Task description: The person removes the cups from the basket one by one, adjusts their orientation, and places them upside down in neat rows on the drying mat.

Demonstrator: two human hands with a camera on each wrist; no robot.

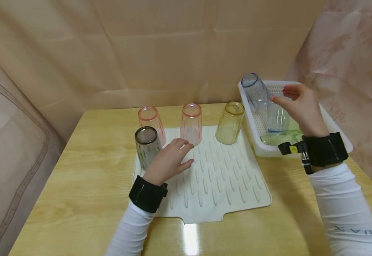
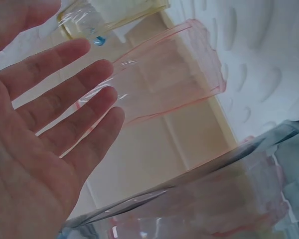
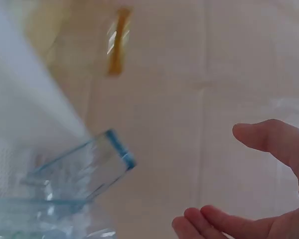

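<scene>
Counting cups from the head view, I see four upside down on the white drying mat [image 1: 218, 177] at centre: a grey cup [image 1: 147, 145], two pink cups [image 1: 150, 122] [image 1: 191, 123] and a yellow cup [image 1: 230, 122]. Two blue cups [image 1: 255, 90] [image 1: 277, 119] lean in the white basket [image 1: 301, 142] at right. My left hand [image 1: 169, 161] rests on the mat with relaxed fingers, just right of the grey cup. My right hand [image 1: 301, 106] hovers over the basket, fingers spread, holding nothing. The lower mat lies bare; the wooden table [image 1: 77, 185] is open at lower left.
</scene>
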